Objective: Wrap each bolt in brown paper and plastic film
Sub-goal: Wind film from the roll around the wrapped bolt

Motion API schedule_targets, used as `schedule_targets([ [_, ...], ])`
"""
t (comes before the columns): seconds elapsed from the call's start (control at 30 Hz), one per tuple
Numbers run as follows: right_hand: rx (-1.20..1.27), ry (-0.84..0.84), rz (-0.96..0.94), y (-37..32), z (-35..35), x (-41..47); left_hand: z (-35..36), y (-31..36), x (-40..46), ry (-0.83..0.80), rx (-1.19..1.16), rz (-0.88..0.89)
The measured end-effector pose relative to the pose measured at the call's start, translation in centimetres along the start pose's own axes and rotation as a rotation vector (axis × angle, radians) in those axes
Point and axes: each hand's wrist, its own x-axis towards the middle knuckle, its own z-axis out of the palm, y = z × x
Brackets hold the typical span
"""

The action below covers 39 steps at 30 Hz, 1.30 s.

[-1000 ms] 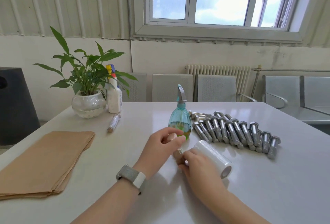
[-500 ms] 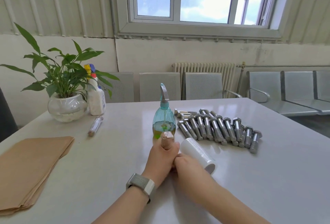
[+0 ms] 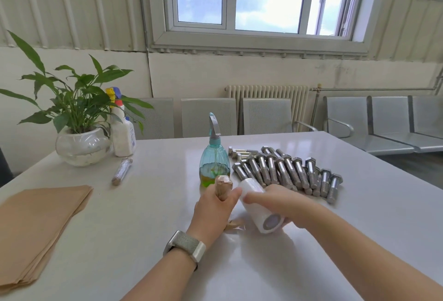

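— What sort of surface is it, and what room?

— A glossy white table [image 3: 148, 224] under a window [image 3: 261, 1], with a radiator [image 3: 267, 99] and grey metal seats [image 3: 383, 123] along the wall behind it.

— And the hands?

— The left hand [image 3: 212, 209] grips a paper-wrapped bolt [image 3: 223, 186] upright in its fist; crumpled paper shows below the hand. The right hand [image 3: 278, 201] grasps a roll of plastic film [image 3: 260, 207] from above, its far end just beside the wrapped bolt.

— Where is the rest of the work?

— Bare bolts [image 3: 285, 173] lie in a row behind the right hand. A stack of brown paper [image 3: 38, 224] sits at the left edge, well apart from the hands. One finished bolt [image 3: 121, 171] lies near a potted plant [image 3: 79, 132] and a white bottle [image 3: 122, 130].

— Open room?

— A teal spray bottle [image 3: 214, 161] stands just behind the left hand. Bare tabletop stretches between the paper stack and the left hand, and along the right and near edges.
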Motion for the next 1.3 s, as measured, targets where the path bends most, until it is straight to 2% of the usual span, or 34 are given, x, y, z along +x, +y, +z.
schedule_targets([
  [0.07, 0.274, -0.085, 0.015, 0.1, -0.8, 0.1, 0.1, 0.2, -0.1, -0.056, -0.18, -0.049],
  [0.1, 0.314, -0.12, 0.011, -0.1, -1.0, -0.1, 0.1, 0.3, -0.1, -0.07, -0.198, -0.039],
  [0.43, 0.418, -0.162, -0.018, -2.3, -1.0, 0.8, -0.9, 0.6, -0.2, -0.27, -0.196, 0.052],
  [0.63, 0.543, -0.196, 0.031, -2.8, -1.5, 0.6, -0.9, 0.7, -0.4, -0.249, -0.085, 0.05],
  [0.77, 0.539, -0.216, 0.008, -3.3, -1.7, 0.4, -3.1, 1.6, -0.5, -0.288, -0.07, 0.073],
  [0.93, 0.528, -0.282, -0.107, -5.6, -0.7, 0.1, -6.6, 2.0, -1.7, -0.355, -0.053, 0.137],
  [1.1, 0.354, -0.207, -0.168, -6.5, 0.2, 0.2, -8.5, 1.3, -2.7, -0.361, -0.211, -0.075],
  [1.23, 0.292, -0.193, -0.157, -6.8, -0.3, -0.1, -8.9, 1.1, -2.9, -0.431, -0.231, -0.053],
  [1.3, 0.218, -0.193, -0.202, -7.2, -0.7, -0.3, -9.1, 0.7, -3.0, -0.493, -0.175, 0.011],
])
